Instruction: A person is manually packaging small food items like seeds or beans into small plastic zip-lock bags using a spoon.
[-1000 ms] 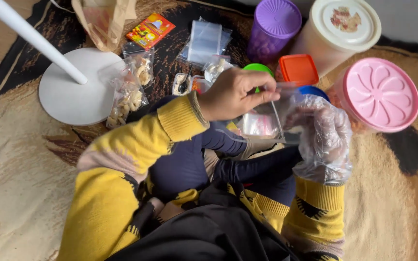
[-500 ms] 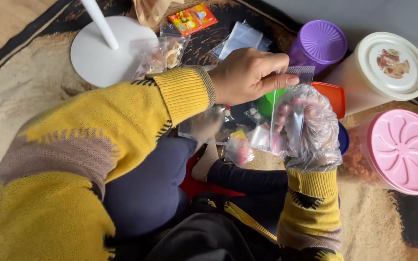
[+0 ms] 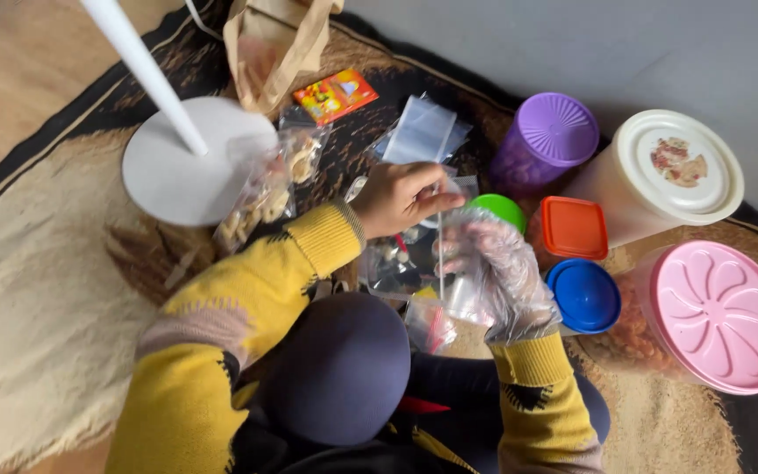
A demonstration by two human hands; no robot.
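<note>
My left hand (image 3: 404, 198), bare, pinches the top edge of a small clear plastic bag (image 3: 451, 263) that hangs between both hands. My right hand (image 3: 493, 272) wears a loose clear plastic glove and holds the same bag from the right side. Both sleeves are yellow knit. Under the hands lie several more small clear bags with contents (image 3: 396, 272), above my knee in dark trousers. What is inside the held bag cannot be made out.
Jars stand to the right: purple lid (image 3: 557, 129), cream lid (image 3: 677, 162), orange lid (image 3: 574, 227), blue lid (image 3: 582, 295), green lid (image 3: 498, 209), big pink lid (image 3: 721, 314). A white stand base (image 3: 188, 162), snack bags (image 3: 261, 197), empty bags (image 3: 421, 132), paper bag (image 3: 275, 44) lie beyond.
The view has shifted, so the jars sit further right and lower. Both hands have stayed together on the clear bag, with the left hand now pinching its top edge higher.
</note>
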